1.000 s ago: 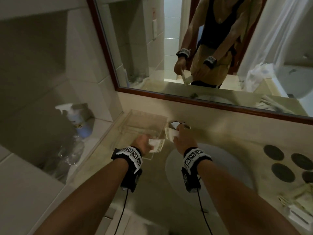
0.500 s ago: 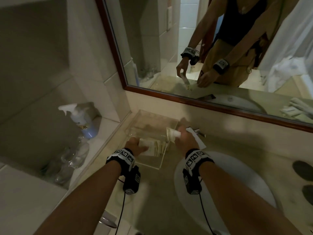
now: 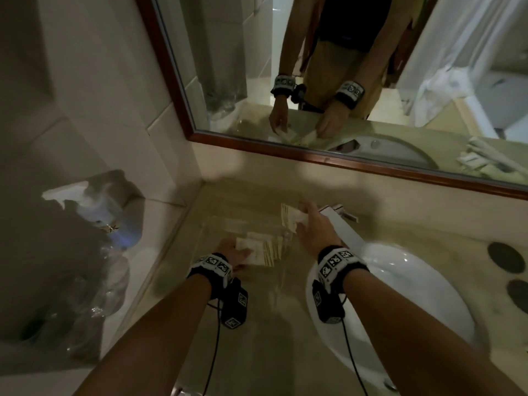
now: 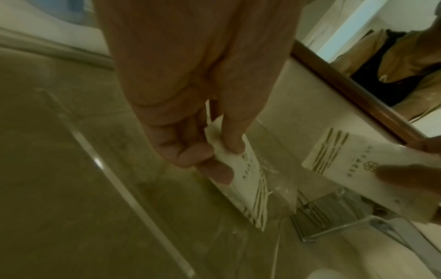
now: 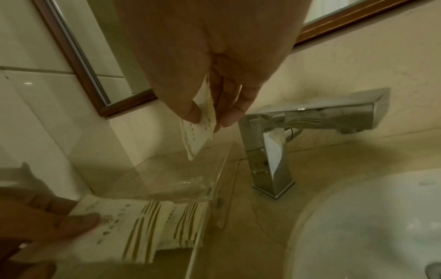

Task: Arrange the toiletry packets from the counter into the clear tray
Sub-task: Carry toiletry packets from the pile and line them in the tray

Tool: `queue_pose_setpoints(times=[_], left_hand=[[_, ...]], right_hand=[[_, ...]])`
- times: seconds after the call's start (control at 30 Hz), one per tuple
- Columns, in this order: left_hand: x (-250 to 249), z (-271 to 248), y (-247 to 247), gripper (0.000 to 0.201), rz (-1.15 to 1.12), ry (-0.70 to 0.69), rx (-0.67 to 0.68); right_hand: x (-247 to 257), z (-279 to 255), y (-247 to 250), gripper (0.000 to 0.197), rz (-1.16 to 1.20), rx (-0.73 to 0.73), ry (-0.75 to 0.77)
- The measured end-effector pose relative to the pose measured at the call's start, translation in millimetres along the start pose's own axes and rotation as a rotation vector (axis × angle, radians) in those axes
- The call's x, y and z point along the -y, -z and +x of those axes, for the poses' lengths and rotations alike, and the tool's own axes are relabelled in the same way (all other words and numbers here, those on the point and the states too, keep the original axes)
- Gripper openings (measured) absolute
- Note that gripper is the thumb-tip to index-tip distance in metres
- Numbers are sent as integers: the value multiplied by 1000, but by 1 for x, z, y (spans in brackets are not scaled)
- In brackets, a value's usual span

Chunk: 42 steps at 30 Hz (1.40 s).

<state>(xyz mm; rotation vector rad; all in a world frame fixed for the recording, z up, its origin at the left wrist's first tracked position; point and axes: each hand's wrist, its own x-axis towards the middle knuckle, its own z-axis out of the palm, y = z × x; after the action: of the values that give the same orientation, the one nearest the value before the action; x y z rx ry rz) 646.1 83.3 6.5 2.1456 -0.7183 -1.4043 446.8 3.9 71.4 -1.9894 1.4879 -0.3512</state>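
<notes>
The clear tray stands on the counter by the left wall, beside the tap. My left hand holds a few white packets with gold stripes low inside the tray's near end; in the left wrist view my left hand pinches the striped packets between thumb and fingers beside the tray's rim. My right hand holds one striped packet upright above the tray's right side. In the right wrist view my right hand pinches that packet over the tray's wall.
A chrome tap stands just right of the tray, with the white basin below it. A spray bottle and crumpled clear plastic sit on the left ledge. Dark round discs lie at far right. The mirror backs the counter.
Both hands have moved forward over the tray with their packets. The left hand's packets now sit lower inside it. The head view has tipped down and left.
</notes>
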Motion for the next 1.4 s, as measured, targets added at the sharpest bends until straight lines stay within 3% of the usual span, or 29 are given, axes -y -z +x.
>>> queue_pose_setpoints(times=[0.17,0.37,0.57,0.63,0.77,0.9,1.03,1.23,1.4], left_hand=[[6,17,3,32,-23,3,58],[8,32,4,31,-57,61,114],[3,33,-6,20,-201,13,76],[2,34,-10,7,-197,-2,47],[3,40,-13,13,-175,18,-22],[2,44,-15,31,17,-3,-98],[-2,41,-15,48,61,18,-120],[-8,37,-18,30,95,31,-127],[-10,40,-19,55,69,108,-122]], right_hand=[[6,0,-15,25,-65,-18,-42],[5,-2,-26,29,-85,-54,-58],[-2,-1,-24,27,-79,-76,-80],[-4,0,-22,28,-83,-83,-80],[-9,1,-21,27,-72,-95,-81],[-12,0,-20,27,-72,-95,-77],[-16,-1,-21,28,-72,-94,-72],[-22,-3,-21,30,-77,-105,-73],[-27,-5,-23,33,-74,-123,-68]])
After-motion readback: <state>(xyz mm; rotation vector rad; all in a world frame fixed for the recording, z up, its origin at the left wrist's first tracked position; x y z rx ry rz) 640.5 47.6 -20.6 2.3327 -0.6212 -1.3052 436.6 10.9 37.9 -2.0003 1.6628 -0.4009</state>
